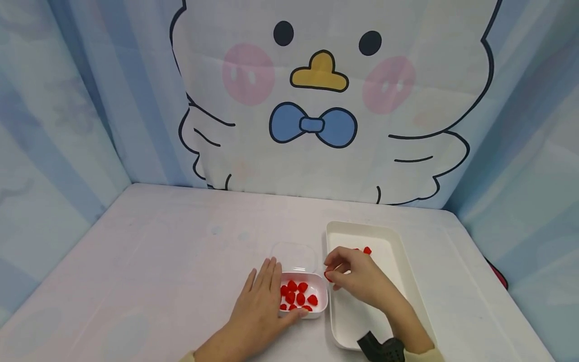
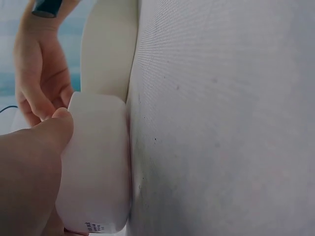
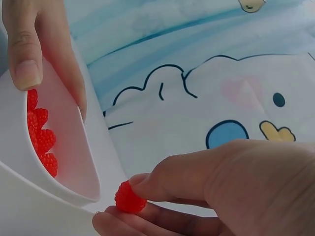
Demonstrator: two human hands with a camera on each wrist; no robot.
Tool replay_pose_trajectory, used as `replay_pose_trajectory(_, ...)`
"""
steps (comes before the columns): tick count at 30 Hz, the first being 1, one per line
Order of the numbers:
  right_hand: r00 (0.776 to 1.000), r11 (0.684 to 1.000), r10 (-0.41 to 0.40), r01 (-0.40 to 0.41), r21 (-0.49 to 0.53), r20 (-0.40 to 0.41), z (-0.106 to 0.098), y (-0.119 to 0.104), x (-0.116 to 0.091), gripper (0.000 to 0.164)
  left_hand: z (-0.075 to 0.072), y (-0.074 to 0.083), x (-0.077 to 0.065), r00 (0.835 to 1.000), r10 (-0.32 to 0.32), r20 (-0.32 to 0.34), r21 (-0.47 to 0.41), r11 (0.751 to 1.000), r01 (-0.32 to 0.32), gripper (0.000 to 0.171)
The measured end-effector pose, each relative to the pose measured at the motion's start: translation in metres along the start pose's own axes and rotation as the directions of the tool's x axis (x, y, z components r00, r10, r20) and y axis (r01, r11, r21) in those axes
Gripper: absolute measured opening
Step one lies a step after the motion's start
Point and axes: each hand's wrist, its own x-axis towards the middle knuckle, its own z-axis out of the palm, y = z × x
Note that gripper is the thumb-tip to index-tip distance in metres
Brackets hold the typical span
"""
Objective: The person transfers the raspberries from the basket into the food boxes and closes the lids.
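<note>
My right hand (image 1: 357,276) pinches a red raspberry (image 3: 130,197) between thumb and fingers, just right of a small white box (image 1: 320,297). Several more raspberries (image 1: 300,298) lie inside that box. Along the box's left side rests my left hand (image 1: 260,309), fingers straight and pointing away, with the thumb on the near rim. The left wrist view has the left thumb (image 2: 59,125) at the box's upper edge. Under the right hand is a shallow white tray (image 1: 357,322), where a raspberry (image 1: 367,250) shows past the knuckles.
A clear plastic lid (image 1: 295,256) lies just beyond the box. The tray's left rim runs close beside the box. A patterned curtain (image 1: 312,171) hangs along the back edge of the white table (image 1: 172,251), with blue cloth at both sides.
</note>
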Motion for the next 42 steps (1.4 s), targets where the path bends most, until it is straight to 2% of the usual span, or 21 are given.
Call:
replay_pose_trajectory(9,0.999,0.999,-0.032,0.031,0.033,0.03,0.012,-0.009,-0.001,0.017,-0.001,0.001,0.002,0.996,-0.038,0.086,-0.015,0.999,0.039,0.104)
replay_pose_trajectory(22,0.995,0.996,-0.086,0.088,-0.035,0.055,0.024,-0.015,0.0,0.013,-0.002,0.001,0.002,0.995,-0.037,0.088,-0.048,0.998,0.041,0.107)
replay_pose_trajectory(26,0.992,0.994,-0.093,0.097,-0.053,0.083,0.029,-0.017,-0.001,0.015,-0.001,0.0,0.003,0.995,-0.039,0.093,-0.053,0.998,0.044,0.107)
replay_pose_trajectory(33,0.988,0.994,-0.086,0.094,-0.053,0.131,0.032,-0.02,-0.002,0.015,-0.001,0.0,0.002,0.998,-0.016,0.054,-0.037,0.999,0.018,0.104)
replay_pose_trajectory(37,0.984,0.995,-0.071,0.082,-0.062,0.163,0.032,-0.021,-0.002,0.016,-0.001,0.001,0.002,0.998,-0.021,0.059,-0.049,0.998,0.024,0.105)
replay_pose_trajectory(42,0.977,0.992,-0.094,0.109,-0.069,0.192,0.033,-0.021,-0.003,0.015,-0.002,0.0,0.001,0.997,-0.029,0.065,-0.059,0.998,0.033,0.105)
